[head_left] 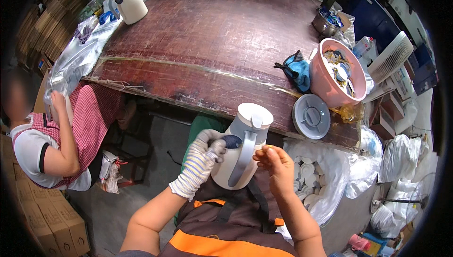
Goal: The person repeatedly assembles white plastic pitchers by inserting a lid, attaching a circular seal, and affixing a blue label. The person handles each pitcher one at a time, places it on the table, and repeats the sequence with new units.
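Note:
A white-and-grey vacuum jug (231,167) with a white lid and a long grey handle stands slightly tilted at my lap, beside the table's front edge. My left hand (200,158), in a striped knit glove, is at the jug's left side. Its curled fingers hold a dark blue oval piece (232,141) against the jug's upper body; what the piece is I cannot tell. Just right of the handle is my bare right hand (278,165). Its thumb and forefinger are pinched together, with a tiny yellowish spot at the tips too small to name.
On the dark red table (203,35) are a pink tub (325,87) of small parts, grey round discs (311,116), a blue cloth (297,70) and another jug (130,4). A bag of white discs (309,176) lies right of my lap. Another person (56,148) sits at left.

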The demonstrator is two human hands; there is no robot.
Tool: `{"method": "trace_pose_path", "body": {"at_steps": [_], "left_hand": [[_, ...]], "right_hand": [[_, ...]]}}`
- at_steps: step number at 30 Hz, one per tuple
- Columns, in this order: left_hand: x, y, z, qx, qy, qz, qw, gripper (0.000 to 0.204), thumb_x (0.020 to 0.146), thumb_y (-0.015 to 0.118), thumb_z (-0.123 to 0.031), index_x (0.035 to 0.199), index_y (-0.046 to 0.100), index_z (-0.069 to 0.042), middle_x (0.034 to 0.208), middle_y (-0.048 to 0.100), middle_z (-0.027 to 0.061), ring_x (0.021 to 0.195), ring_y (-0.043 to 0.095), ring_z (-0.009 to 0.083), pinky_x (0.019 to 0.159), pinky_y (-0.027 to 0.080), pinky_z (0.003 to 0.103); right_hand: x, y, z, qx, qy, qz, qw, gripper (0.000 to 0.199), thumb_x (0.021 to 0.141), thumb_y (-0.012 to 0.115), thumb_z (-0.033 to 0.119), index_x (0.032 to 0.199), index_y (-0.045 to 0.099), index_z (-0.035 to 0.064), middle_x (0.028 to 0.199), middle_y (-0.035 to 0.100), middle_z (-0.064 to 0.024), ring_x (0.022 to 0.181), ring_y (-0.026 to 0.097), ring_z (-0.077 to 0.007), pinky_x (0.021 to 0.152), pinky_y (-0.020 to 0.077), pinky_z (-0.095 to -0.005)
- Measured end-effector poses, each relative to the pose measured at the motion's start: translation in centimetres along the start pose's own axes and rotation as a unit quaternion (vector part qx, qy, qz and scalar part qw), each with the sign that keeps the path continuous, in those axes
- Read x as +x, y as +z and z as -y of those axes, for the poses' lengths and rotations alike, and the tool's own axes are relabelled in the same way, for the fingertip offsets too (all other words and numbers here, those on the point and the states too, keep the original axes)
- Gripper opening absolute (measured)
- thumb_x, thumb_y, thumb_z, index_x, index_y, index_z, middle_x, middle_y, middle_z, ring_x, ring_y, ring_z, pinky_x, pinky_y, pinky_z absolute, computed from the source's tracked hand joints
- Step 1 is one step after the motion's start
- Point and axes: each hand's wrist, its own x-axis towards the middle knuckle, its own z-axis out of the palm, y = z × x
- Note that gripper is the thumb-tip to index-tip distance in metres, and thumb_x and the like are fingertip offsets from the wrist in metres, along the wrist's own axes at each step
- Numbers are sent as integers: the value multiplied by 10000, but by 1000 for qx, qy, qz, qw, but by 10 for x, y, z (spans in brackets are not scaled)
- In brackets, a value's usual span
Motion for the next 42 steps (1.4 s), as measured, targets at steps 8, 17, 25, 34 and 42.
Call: {"method": "trace_pose_path", "body": {"at_steps": [8, 17, 25, 34, 42], "left_hand": [[-20, 20, -24, 14, 182, -31, 983, 124, 942, 595, -55, 1062, 567, -49, 899, 623, 16, 756, 595, 65, 701, 505, 217], [-21, 19, -35, 274, 374, 18, 886, 191, 854, 600, 68, 1022, 613, -22, 973, 622, 96, 881, 615, 200, 800, 484, 302], [-22, 21, -44, 358, 430, 79, 825, 182, 816, 632, 65, 973, 633, -28, 951, 628, 111, 854, 632, 238, 744, 511, 322], [-22, 36, 6, -91, 18, 145, 985, 632, 848, 688, -130, 1398, 378, -103, 1143, 581, 54, 1040, 592, 149, 872, 505, 285], [-30, 9, -22, -52, -4, 4, 999, 526, 843, 726, -122, 1295, 469, -44, 861, 589, -1, 617, 510, 31, 526, 411, 181]], "right_hand": [[-3, 11, 30, 70, -118, 237, 962, 172, 976, 528, 142, 1034, 611, 3, 1062, 609, -107, 1045, 589, -211, 919, 447, -346], [-7, 14, 57, -211, -222, 180, 935, 274, 931, 539, -13, 1188, 636, -6, 1028, 657, -102, 878, 624, -161, 796, 487, -263], [-2, 32, 56, -352, -353, 197, 844, 486, 801, 704, -19, 1267, 585, 52, 1038, 674, -124, 762, 663, -196, 677, 537, -282], [4, 43, 63, -525, -411, 95, 739, 489, 798, 719, 56, 1264, 572, 73, 898, 660, -110, 690, 635, -255, 593, 497, -322], [37, -37, 58, -306, -222, -15, 926, 298, 908, 579, 65, 1206, 594, 55, 990, 626, -13, 813, 533, -59, 725, 436, -207]]}}
